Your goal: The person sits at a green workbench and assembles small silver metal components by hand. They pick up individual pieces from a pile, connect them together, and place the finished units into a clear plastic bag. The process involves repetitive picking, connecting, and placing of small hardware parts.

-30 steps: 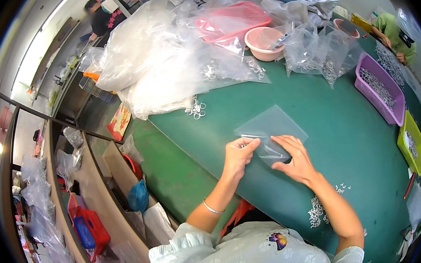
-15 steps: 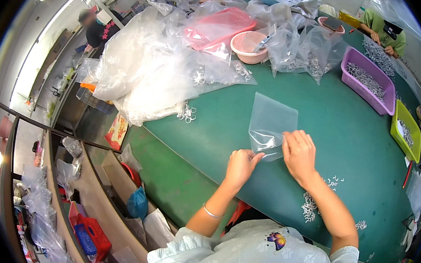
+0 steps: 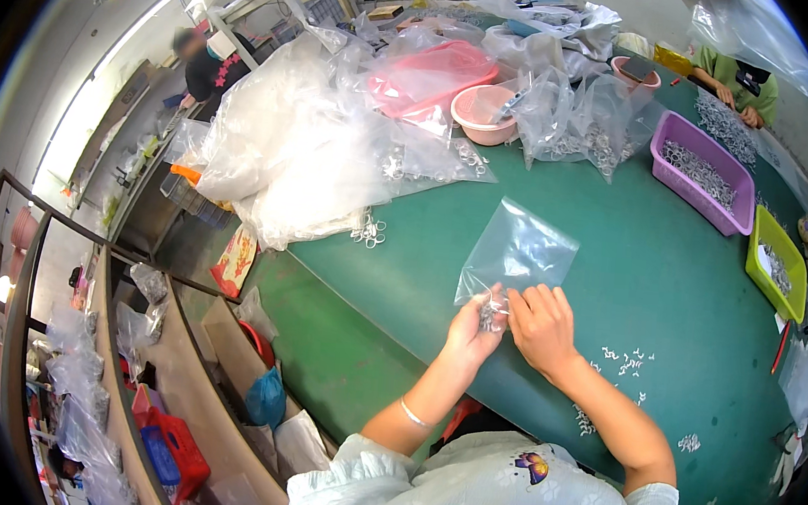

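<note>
A clear flat plastic bag [image 3: 520, 245] lies over the green table in front of me, its near end gathered at my hands. My left hand [image 3: 474, 326] is closed round that near end, where a small cluster of silvery metal pieces [image 3: 491, 314] shows, seemingly inside the plastic. My right hand [image 3: 542, 330] meets it from the right, fingers bent and pinching at the bag's edge; the fingertips are partly hidden. Right of my right forearm, small silvery metal pieces [image 3: 625, 362] lie scattered, with another little heap [image 3: 689, 443] farther right.
At the far left of the green table [image 3: 401, 286] sits a large pile of clear bags [image 3: 306, 169]. Behind are a pink bowl [image 3: 483, 116] and filled bags [image 3: 565, 132]. A purple basket [image 3: 703, 195] and a yellow-green basket [image 3: 770, 281] hold metal pieces. Another person [image 3: 745, 85] works at the far right.
The bag's near end has come into my left hand, with metal pieces now showing there. My right hand has moved left and down. The heap by my right forearm looks smaller and more spread.
</note>
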A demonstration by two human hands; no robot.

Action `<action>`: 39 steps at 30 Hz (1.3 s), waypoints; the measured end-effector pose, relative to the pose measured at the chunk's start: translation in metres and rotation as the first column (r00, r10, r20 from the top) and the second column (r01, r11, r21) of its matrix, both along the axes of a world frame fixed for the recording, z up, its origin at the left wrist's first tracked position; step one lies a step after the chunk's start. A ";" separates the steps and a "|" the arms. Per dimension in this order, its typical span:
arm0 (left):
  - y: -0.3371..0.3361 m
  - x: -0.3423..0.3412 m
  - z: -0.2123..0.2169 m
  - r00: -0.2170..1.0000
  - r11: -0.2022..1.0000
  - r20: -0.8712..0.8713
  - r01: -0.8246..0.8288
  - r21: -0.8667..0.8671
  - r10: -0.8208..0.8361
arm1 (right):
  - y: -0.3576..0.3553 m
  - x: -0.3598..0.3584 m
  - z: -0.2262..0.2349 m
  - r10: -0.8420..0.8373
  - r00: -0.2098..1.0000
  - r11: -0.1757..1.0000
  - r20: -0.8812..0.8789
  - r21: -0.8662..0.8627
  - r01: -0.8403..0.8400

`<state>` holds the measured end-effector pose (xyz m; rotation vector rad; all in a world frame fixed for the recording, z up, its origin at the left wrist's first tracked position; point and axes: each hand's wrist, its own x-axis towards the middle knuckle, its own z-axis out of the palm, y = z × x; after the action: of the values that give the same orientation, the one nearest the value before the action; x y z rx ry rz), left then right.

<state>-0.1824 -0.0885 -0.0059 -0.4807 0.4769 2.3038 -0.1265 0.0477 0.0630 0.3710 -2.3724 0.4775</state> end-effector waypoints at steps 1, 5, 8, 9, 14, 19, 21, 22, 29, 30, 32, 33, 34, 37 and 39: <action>0.013 -0.001 0.009 0.999 0.999 -0.001 -0.048 -0.016 0.048 | 0.002 0.000 -0.002 -0.005 1.000 1.000 0.002 0.004 0.005; 0.044 -0.013 0.031 0.987 0.992 -0.105 -0.125 -0.013 0.123 | 0.012 0.000 -0.004 -0.036 0.998 0.999 0.045 0.022 0.035; 0.054 -0.016 0.061 0.986 0.996 -0.160 -0.065 -0.066 0.053 | 0.020 0.000 0.001 -0.057 0.997 0.998 0.049 0.040 0.055; 0.058 -0.019 0.063 0.966 0.996 -0.253 -0.074 -0.059 0.057 | 0.021 -0.001 0.003 -0.066 0.997 0.997 0.041 0.039 0.065; 0.070 -0.031 0.069 0.888 1.000 -0.460 -0.031 -0.001 0.028 | 0.035 -0.011 0.018 -0.149 0.988 0.988 -0.049 0.030 0.151; 0.076 -0.042 0.075 0.884 0.984 -0.466 -0.053 -0.172 -0.034 | 0.047 -0.020 0.035 -0.257 0.958 0.966 -0.123 0.003 0.259; 0.077 -0.051 0.068 0.862 0.987 -0.502 -0.018 -0.158 -0.065 | 0.051 -0.024 0.038 -0.262 0.954 0.963 -0.149 0.026 0.268; 0.079 -0.052 0.067 0.847 0.991 -0.530 -0.046 -0.128 -0.029 | 0.055 -0.028 0.039 -0.273 0.945 0.958 -0.179 0.037 0.284; 0.097 -0.053 0.039 0.828 0.968 -0.532 -0.243 -0.059 0.175 | 0.071 -0.041 0.011 -0.178 0.979 0.979 -0.094 0.084 0.186; 0.091 -0.048 0.032 0.855 0.970 -0.488 -0.234 -0.066 0.173 | 0.073 -0.037 0.000 -0.124 0.992 0.988 -0.003 0.089 0.124; 0.085 -0.039 0.019 0.883 0.972 -0.438 -0.222 -0.073 0.169 | 0.074 -0.013 -0.006 -0.054 0.995 0.994 0.085 -0.087 0.062; 0.079 -0.032 0.014 0.885 0.971 -0.434 -0.223 -0.083 0.166 | 0.076 0.001 -0.004 -0.014 0.993 0.983 0.117 -0.178 0.034; 0.071 -0.025 0.017 0.909 0.982 -0.392 -0.179 -0.065 0.140 | 0.081 0.017 -0.003 -0.059 0.991 0.956 0.121 -0.278 0.091; 0.059 0.010 0.032 0.926 0.985 -0.374 -0.114 -0.132 0.057 | 0.120 0.088 0.002 -0.192 0.913 0.909 0.360 -0.286 0.304; 0.058 0.039 0.034 0.913 0.976 -0.407 -0.090 -0.199 0.001 | 0.132 0.141 0.002 -0.270 0.769 0.847 0.579 -0.237 0.476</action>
<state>-0.1439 -0.0306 0.0282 -0.1065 0.9321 2.4134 0.0141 0.1792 0.0653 -0.4869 -2.6950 0.9047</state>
